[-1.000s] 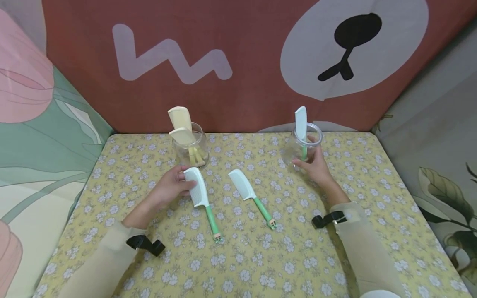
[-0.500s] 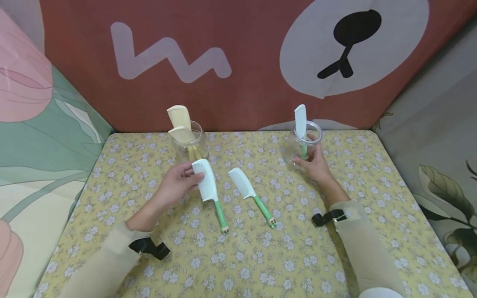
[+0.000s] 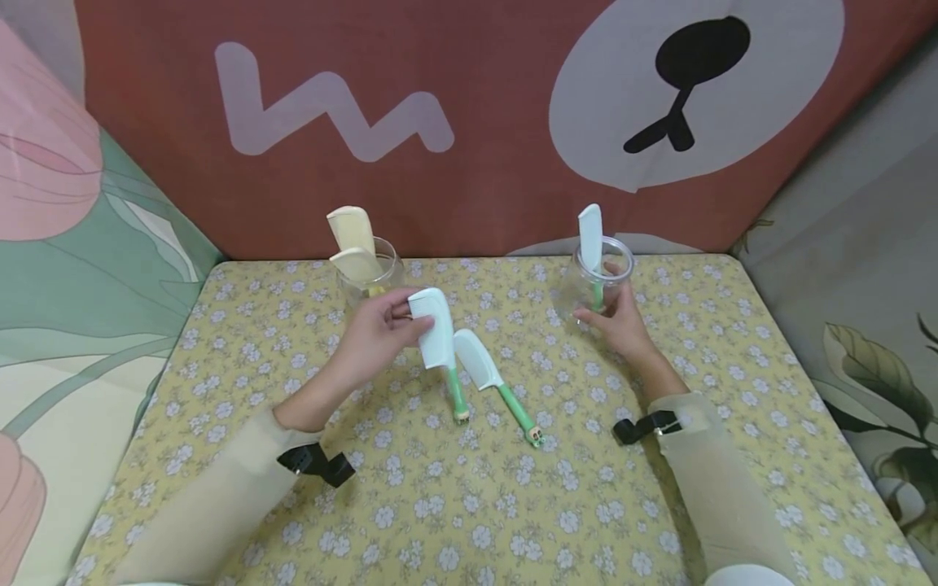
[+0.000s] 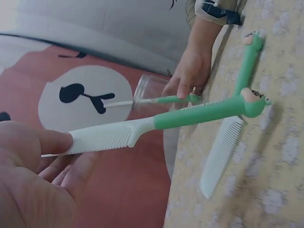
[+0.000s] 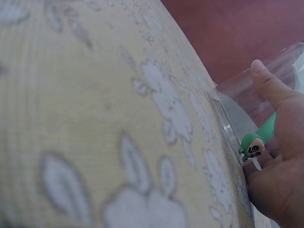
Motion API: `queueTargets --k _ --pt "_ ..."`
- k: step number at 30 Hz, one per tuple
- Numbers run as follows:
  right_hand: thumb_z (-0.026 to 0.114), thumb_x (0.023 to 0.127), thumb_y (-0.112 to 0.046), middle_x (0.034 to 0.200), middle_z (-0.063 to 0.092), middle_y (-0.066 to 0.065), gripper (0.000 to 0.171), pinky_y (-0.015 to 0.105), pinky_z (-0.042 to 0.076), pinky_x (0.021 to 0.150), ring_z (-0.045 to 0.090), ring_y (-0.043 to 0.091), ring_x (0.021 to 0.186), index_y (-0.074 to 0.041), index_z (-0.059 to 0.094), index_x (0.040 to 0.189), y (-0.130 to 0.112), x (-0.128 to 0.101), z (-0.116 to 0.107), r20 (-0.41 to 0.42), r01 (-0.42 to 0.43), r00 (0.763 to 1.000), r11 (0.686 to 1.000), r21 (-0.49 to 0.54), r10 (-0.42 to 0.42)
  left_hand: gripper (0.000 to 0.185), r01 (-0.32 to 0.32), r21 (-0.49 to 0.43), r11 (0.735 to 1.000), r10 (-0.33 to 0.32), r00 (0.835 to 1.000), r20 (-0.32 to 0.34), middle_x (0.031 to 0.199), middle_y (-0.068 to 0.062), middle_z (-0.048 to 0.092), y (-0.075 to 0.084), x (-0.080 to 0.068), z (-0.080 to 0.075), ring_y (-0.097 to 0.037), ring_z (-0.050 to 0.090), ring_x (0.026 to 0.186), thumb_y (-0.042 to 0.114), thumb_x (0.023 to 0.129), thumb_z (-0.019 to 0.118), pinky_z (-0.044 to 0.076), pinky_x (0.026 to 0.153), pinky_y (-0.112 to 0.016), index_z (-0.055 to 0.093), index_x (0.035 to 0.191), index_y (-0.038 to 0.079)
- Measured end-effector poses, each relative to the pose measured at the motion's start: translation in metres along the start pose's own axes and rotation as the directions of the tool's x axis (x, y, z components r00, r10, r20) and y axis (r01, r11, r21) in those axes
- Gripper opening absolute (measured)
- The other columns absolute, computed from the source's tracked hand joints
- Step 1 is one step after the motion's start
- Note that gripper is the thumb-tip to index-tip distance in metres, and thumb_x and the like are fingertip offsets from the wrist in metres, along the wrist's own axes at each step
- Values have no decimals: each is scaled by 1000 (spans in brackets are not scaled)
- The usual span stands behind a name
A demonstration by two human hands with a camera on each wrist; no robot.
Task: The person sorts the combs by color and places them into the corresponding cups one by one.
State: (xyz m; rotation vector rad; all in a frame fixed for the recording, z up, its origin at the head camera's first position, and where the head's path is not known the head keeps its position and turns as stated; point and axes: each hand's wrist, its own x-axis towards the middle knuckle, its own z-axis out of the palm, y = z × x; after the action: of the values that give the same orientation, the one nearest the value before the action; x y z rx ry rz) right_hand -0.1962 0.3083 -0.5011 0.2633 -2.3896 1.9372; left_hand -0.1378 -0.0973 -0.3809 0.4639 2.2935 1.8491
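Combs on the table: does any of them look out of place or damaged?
One green-handled comb lies loose on the tablecloth, outside both jars. No comb looks damaged. The left hand holds another comb.

yellow floral table (image 3: pixel 513 505) has a white comb with green handle (image 3: pixel 493 385) lying mid-table, one glass jar (image 3: pixel 370 286) back-left of it, another clear jar (image 3: pixel 589 286) back-right
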Motion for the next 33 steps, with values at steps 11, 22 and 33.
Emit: queueTargets --k 11,22,33 --pt "70 91 8 156 37 27 95 16 53 86 46 46 131 -15 11 161 0 0 1 -7 3 1000 1000 10 -3 35 -140 2 990 140 990 21 115 -23 71 33 32 21 -33 74 99 -1 97 67 63 76 -34 63 131 -6" --pt "73 91 5 148 43 33 94 18 53 82 57 32 117 -19 13 160 2 0 0 -2 31 1000 1000 -4 -31 30 -207 -70 976 206 978 -21 116 -19 72 66 69 46 -26 74 101 4 100 65 62 77 -32 66 129 -3" --pt "69 91 11 150 39 36 93 21 50 90 44 51 131 -6 8 159 -7 0 1 11 8 1000 1000 -17 -8 30 -287 -155 945 270 955 -122 119 -20 72 91 106 75 -25 73 101 2 99 65 62 76 -30 66 128 -5"
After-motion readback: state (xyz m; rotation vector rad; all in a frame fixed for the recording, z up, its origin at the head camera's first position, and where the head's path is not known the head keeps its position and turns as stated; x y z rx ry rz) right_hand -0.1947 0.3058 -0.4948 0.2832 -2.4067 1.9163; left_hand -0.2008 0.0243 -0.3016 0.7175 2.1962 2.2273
